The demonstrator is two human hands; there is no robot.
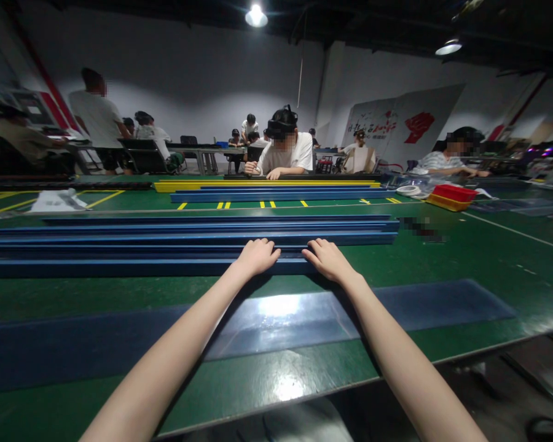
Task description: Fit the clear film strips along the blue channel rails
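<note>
Both my hands rest on the nearest long blue channel strip (120, 267), which lies across the green table. My left hand (257, 256) curls its fingers over the strip's far side. A short way to the right, my right hand (327, 259) grips the same strip near its right end, fingers bent over it. The fingertips of both hands are partly hidden behind the strip. Just beyond lie several more long blue strips (332, 238), side by side. Between my forearms and under them, a long clear bluish plastic sheet (424, 302) lies flat on the table.
The green table (502, 252) has its front edge close to me. Farther back are yellow strips (179, 186), more blue strips (239, 196), a red and yellow tray (451, 196) and a white sheet (58, 200). A co-worker (299, 153) sits across the table; other people are behind.
</note>
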